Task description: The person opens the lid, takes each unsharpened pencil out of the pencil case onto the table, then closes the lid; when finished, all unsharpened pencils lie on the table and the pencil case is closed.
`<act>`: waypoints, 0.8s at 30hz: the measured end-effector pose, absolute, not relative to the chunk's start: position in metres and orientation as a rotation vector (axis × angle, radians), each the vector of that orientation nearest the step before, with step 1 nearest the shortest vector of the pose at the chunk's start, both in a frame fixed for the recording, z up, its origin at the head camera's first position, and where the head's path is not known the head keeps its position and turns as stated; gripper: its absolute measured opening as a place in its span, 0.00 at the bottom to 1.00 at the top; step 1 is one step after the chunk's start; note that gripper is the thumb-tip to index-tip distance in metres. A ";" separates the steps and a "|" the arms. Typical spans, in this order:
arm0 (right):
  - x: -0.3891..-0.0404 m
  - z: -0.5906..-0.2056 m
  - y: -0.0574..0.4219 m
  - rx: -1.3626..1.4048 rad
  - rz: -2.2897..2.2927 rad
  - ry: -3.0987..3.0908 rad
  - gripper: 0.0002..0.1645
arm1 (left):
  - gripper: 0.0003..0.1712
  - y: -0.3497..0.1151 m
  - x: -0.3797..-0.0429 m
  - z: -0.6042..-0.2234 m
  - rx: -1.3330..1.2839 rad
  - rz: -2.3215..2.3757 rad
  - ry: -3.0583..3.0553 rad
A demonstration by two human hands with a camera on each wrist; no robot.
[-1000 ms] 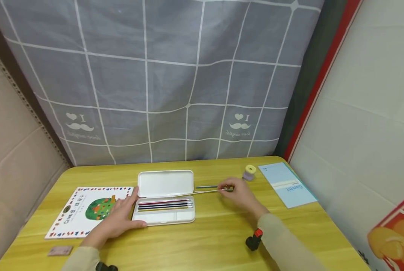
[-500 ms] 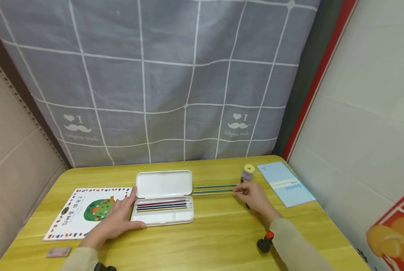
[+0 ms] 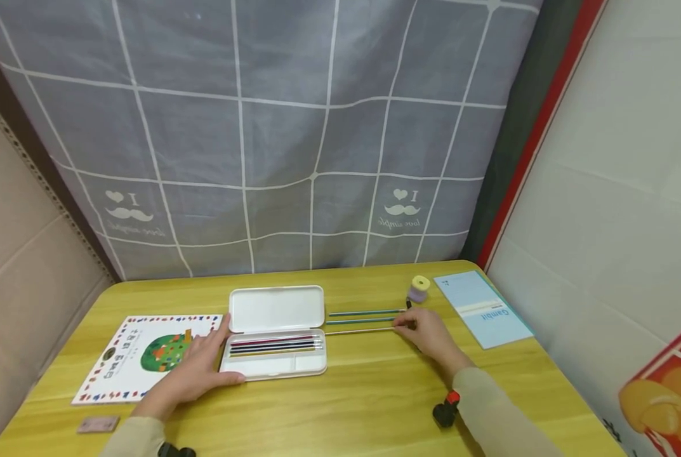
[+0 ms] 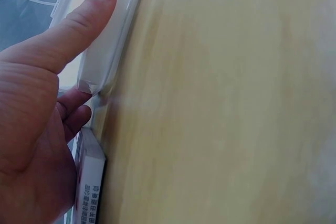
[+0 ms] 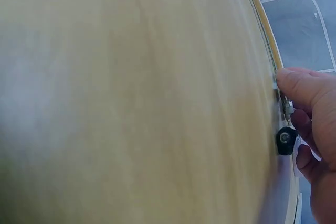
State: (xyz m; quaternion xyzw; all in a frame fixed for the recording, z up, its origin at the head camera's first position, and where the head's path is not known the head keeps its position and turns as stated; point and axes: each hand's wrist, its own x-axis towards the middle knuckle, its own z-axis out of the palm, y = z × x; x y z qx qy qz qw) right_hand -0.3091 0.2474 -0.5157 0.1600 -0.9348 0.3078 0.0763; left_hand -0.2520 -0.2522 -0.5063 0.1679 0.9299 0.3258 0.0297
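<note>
An open white pencil case (image 3: pixel 277 309) lies with several pencils (image 3: pixel 274 346) in its front half. At its left end rests my left hand (image 3: pixel 197 368), thumb along the front edge and straight fingers at the left side. My right hand (image 3: pixel 428 333) pinches the right end of a gold-coloured pencil (image 3: pixel 357 331). This pencil lies beside two blue-green pencils (image 3: pixel 363 313), right of the case. Partly hidden under the right hand is a slim black pen-like thing (image 3: pixel 409 304); its round black end (image 5: pixel 286 140) shows in the right wrist view.
A white picture book (image 3: pixel 106 355) lies left of the case, with a small pinkish block (image 3: pixel 98 424) in front. A yellow-topped purple cylinder (image 3: pixel 419 288) stands behind the right hand. At the right lies a light blue notebook (image 3: pixel 483 309). A grey curtain (image 3: pixel 283 146) hangs behind the table.
My right hand has moved right and slightly forward toward me with the gold-coloured pencil, which has gone from over the case to beside the blue-green pencils. The left hand has stayed put.
</note>
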 end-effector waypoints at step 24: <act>-0.310 -0.507 0.248 0.481 0.846 -2.826 0.07 | 0.78 -0.254 -0.253 -0.509 0.555 0.974 2.908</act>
